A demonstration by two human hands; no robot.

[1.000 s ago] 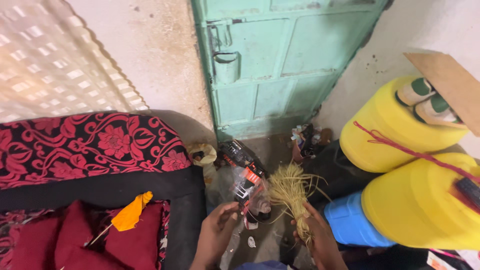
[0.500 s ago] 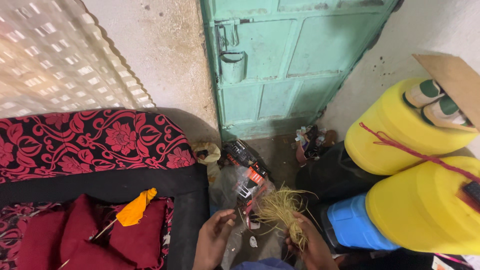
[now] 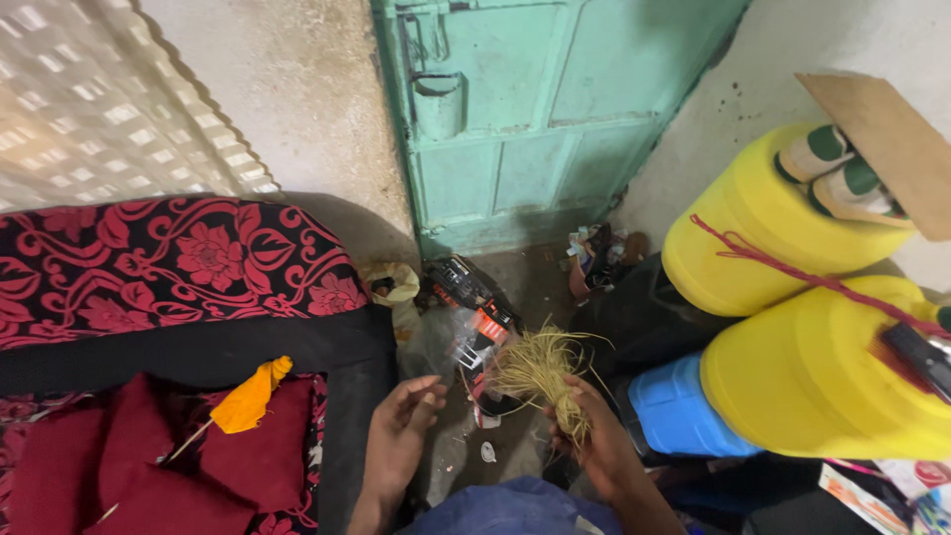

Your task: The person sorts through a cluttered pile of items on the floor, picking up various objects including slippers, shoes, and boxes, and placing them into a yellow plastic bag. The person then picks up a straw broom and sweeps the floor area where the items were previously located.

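While the right hand [image 3: 592, 443] closes its fingers around the lower end of a bundle of dry straw-coloured fibres [image 3: 543, 374], the loose wiry strands fan upward and outward above the fist, over the floor between the sofa and the jerrycans. The left hand [image 3: 398, 436] hangs apart to the left, palm turned up, fingers loosely curled and holding nothing. Just behind the bundle lies crumpled clear plastic packaging [image 3: 474, 342] with red and black parts, on a rough grey concrete floor [image 3: 530, 277]. To the left, the sofa [image 3: 178, 287] shows plush red-and-black floral fabric, its dark edge close beside the left hand; an orange cloth scrap [image 3: 248, 399] rests on the maroon cushions. To the right, two smooth, rounded yellow jerrycans [image 3: 792, 386] and a blue container [image 3: 674, 416] crowd near the right hand. A scuffed, panelled mint-green metal door [image 3: 535, 109] closes off the narrow strip of floor ahead.
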